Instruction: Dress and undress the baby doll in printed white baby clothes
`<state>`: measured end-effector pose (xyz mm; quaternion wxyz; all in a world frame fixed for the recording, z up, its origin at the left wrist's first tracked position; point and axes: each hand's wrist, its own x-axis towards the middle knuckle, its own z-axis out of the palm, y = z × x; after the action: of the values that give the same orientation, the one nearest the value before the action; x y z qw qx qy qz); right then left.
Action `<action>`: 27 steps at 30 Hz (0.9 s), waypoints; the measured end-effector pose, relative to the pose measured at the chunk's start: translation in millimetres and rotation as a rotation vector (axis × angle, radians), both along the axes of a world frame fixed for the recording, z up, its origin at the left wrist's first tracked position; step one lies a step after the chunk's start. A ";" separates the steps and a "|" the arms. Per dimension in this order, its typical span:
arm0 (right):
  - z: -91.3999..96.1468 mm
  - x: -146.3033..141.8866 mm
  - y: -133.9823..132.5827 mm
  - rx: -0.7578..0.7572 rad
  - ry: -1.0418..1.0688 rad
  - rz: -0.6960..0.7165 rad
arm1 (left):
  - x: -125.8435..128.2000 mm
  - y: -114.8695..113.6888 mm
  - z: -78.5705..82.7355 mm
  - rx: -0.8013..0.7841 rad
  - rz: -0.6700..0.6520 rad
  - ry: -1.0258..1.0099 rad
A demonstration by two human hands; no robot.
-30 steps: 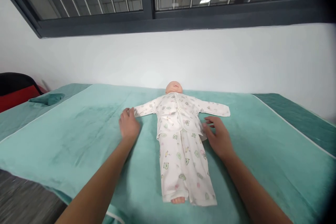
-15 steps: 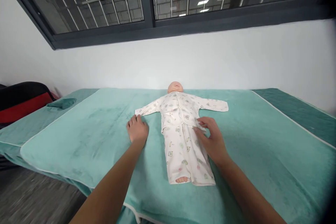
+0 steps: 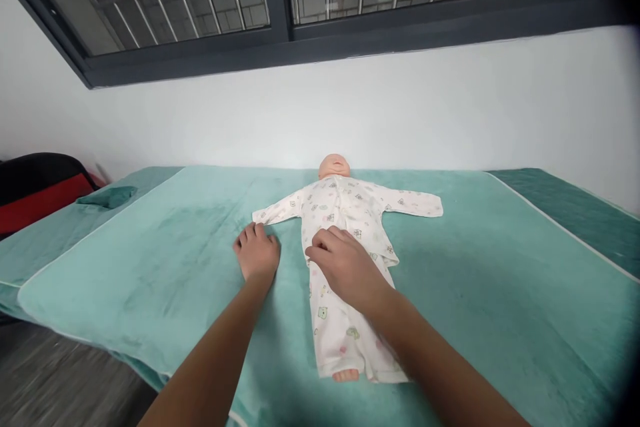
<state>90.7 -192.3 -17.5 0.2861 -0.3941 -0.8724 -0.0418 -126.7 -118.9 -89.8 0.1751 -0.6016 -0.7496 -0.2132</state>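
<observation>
Far left: one red-and-black object (image 3: pixel 50 187), can't tell what it is, and one crumpled teal cloth (image 3: pixel 107 197) on the cover's edge. Then the left hand (image 3: pixel 257 250): palm down on the teal plush cover (image 3: pixel 475 307), grip loosely spread, fingertips right at the cuff of the near sleeve (image 3: pixel 277 208). Can't confirm contact; nothing visibly pinched.

Middle: baby doll (image 3: pixel 334 165) lies on its back on the cover, head toward the wall, feet toward the person. It's in a white printed shirt (image 3: pixel 345 203) and matching pants (image 3: pixel 330 340); shirt overlaps the waist. Right hand (image 3: pixel 345 263) is over the shirt's lower front, crossed to its left edge. Grip curled in; can't tell if cloth is pinched, fingertips mostly hidden. Far sleeve (image 3: pixel 413 203) lies straight out, no hand on it.

My take on working the cloth: steady the cuff lightly, fingertips only on the hem, small flat strokes, no tugging. Right forearm hides part of the pants; a higher elbow would avoid dragging them.

Count: one doll, one shirt, two sleeves, one pair of pants, one foot (image 3: pixel 346 375) showing, two hands.
</observation>
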 end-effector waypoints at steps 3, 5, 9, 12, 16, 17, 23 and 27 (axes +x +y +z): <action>3.4 2.6 -5.6 -0.041 -0.024 -0.057 | 0.2 1.6 -1.5 0.003 0.023 0.002; 5.9 0.5 -7.1 -0.066 -0.054 -0.102 | 0.4 2.4 -2.5 0.009 0.031 0.008; 7.3 -17.5 -5.3 -0.065 -0.158 -0.088 | 0.5 3.2 -2.9 0.009 0.034 0.014; 6.6 -34.4 -2.3 -0.098 -0.269 -0.084 | 0.6 3.5 -2.1 -0.005 0.038 0.005; 7.6 -45.9 -2.5 -0.151 -0.333 -0.082 | 0.7 3.7 -1.3 -0.018 0.043 -0.007; 8.0 -46.4 -4.3 -0.163 -0.335 -0.084 | 0.7 3.7 -1.2 -0.016 0.044 -0.010; 7.9 -31.7 -46.0 -0.219 -0.110 -0.057 | 0.1 4.6 -2.7 0.015 0.029 -0.018; -4.6 -13.0 -97.0 -0.306 0.157 -0.100 | -0.7 5.5 -4.1 0.032 0.023 -0.012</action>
<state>77.7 -289.3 -22.0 0.2878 -0.4780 -0.8228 0.1080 -127.4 -113.4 -93.8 0.1824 -0.5889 -0.7540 -0.2268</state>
